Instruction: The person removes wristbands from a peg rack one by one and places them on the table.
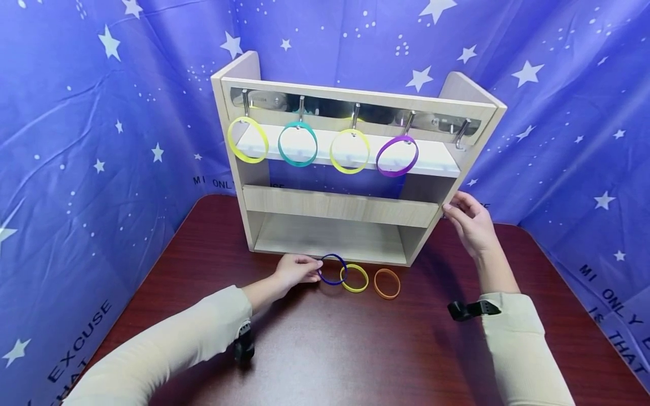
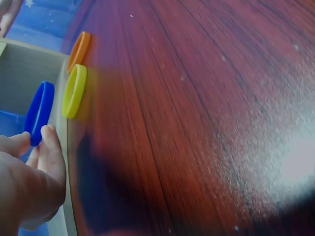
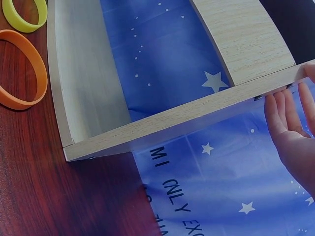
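My left hand (image 1: 296,269) pinches a dark blue wristband (image 2: 45,103) between thumb and fingertips, just above the table by the rack's front edge. Right of it lie a yellow wristband (image 1: 354,291), partly overlapped by the blue one in the head view, and an orange wristband (image 1: 376,283). My right hand (image 1: 472,228) holds the right side panel of the wooden rack (image 1: 340,204), thumb at the front edge and fingers against the outer face. From the rack's hooks hang a yellow band (image 1: 250,160), a teal band (image 1: 298,164), another yellow band (image 1: 350,171) and a purple band (image 1: 393,173).
A bare metal hook (image 1: 461,135) sits at the right end of the hook rail. The rack stands toward the back of a dark red wooden table (image 1: 345,349). Blue star-printed cloth (image 1: 127,101) surrounds the table on the back and sides.
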A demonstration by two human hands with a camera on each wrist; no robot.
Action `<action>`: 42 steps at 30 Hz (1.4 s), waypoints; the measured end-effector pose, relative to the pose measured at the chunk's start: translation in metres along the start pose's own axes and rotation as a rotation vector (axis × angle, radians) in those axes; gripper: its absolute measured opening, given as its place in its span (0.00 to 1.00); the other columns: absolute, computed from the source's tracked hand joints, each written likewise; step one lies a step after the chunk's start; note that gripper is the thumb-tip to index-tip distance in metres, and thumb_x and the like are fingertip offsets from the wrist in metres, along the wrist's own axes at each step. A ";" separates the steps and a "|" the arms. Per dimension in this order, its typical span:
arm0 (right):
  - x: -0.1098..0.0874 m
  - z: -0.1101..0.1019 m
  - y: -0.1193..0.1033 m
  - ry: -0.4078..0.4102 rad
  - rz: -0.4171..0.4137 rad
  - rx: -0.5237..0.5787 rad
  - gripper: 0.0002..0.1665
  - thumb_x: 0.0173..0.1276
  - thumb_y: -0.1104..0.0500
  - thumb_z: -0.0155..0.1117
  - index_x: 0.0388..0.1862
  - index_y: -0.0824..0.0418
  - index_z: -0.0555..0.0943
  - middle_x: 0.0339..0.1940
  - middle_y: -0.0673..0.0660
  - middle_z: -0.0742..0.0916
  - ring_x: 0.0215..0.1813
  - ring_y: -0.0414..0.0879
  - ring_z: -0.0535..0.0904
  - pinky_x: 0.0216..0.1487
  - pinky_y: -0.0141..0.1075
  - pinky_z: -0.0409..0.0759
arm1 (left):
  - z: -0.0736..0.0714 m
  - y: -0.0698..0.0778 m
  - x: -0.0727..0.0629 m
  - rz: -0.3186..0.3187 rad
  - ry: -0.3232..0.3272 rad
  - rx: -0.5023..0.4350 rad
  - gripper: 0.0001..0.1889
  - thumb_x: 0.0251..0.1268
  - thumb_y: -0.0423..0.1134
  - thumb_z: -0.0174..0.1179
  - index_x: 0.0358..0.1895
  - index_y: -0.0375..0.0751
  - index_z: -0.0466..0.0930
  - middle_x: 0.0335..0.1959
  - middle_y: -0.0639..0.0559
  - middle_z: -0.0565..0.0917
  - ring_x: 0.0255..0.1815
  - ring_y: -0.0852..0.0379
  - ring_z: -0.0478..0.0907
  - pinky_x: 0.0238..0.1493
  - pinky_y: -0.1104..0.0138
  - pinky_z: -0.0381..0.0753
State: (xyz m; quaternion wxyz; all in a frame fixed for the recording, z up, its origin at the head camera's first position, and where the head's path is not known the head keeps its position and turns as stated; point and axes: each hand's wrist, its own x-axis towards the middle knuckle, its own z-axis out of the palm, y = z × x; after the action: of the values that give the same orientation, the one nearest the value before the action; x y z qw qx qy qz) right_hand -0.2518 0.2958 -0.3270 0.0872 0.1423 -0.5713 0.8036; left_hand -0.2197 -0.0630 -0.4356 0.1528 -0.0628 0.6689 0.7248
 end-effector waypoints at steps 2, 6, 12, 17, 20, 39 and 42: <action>0.000 0.000 0.000 0.001 0.002 -0.003 0.16 0.65 0.75 0.56 0.43 0.57 0.81 0.36 0.48 0.84 0.38 0.37 0.81 0.44 0.24 0.82 | -0.002 -0.002 0.001 -0.014 0.010 0.033 0.12 0.61 0.29 0.63 0.43 0.20 0.80 0.16 0.54 0.81 0.15 0.66 0.80 0.25 0.78 0.85; 0.001 -0.001 0.001 -0.012 0.000 0.011 0.16 0.65 0.76 0.56 0.43 0.58 0.81 0.36 0.49 0.84 0.38 0.37 0.81 0.44 0.24 0.82 | -0.005 -0.004 0.002 -0.018 0.037 0.090 0.12 0.60 0.29 0.63 0.42 0.21 0.81 0.17 0.54 0.81 0.16 0.67 0.79 0.26 0.78 0.85; 0.000 0.000 0.000 -0.011 0.000 0.016 0.16 0.65 0.76 0.55 0.43 0.58 0.81 0.36 0.49 0.84 0.39 0.38 0.81 0.44 0.24 0.82 | -0.010 -0.002 0.006 -0.019 0.067 0.159 0.11 0.60 0.30 0.64 0.41 0.23 0.82 0.18 0.54 0.81 0.16 0.68 0.78 0.26 0.78 0.84; 0.000 0.000 -0.001 -0.013 0.002 0.022 0.16 0.65 0.76 0.55 0.43 0.58 0.81 0.36 0.49 0.84 0.39 0.37 0.81 0.44 0.24 0.83 | -0.014 -0.003 0.008 0.018 0.087 0.257 0.09 0.59 0.31 0.64 0.39 0.26 0.84 0.18 0.56 0.82 0.16 0.69 0.78 0.27 0.77 0.85; 0.001 -0.001 0.001 -0.025 -0.001 0.018 0.15 0.65 0.75 0.56 0.43 0.58 0.81 0.37 0.49 0.84 0.39 0.37 0.81 0.45 0.24 0.83 | -0.015 -0.002 0.009 0.050 0.089 0.317 0.08 0.58 0.31 0.65 0.37 0.27 0.85 0.18 0.55 0.83 0.15 0.69 0.78 0.26 0.77 0.85; 0.002 -0.002 0.001 -0.021 -0.007 0.021 0.17 0.65 0.77 0.54 0.43 0.59 0.81 0.36 0.49 0.84 0.40 0.37 0.80 0.44 0.24 0.83 | -0.022 0.004 0.009 0.098 0.078 0.485 0.09 0.58 0.33 0.66 0.35 0.28 0.86 0.29 0.37 0.88 0.18 0.65 0.81 0.26 0.72 0.87; 0.002 -0.003 0.002 -0.021 -0.004 0.017 0.17 0.65 0.77 0.54 0.43 0.59 0.81 0.36 0.49 0.84 0.40 0.37 0.80 0.44 0.24 0.83 | -0.024 0.005 0.009 0.070 0.068 0.443 0.10 0.59 0.35 0.66 0.38 0.28 0.85 0.31 0.37 0.88 0.21 0.63 0.83 0.29 0.72 0.88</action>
State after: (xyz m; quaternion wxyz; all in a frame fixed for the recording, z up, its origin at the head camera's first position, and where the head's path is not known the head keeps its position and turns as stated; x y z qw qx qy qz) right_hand -0.2546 0.2976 -0.3286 0.0816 0.1528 -0.5650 0.8067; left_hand -0.2323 -0.0861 -0.4358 0.1147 -0.0288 0.8183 0.5626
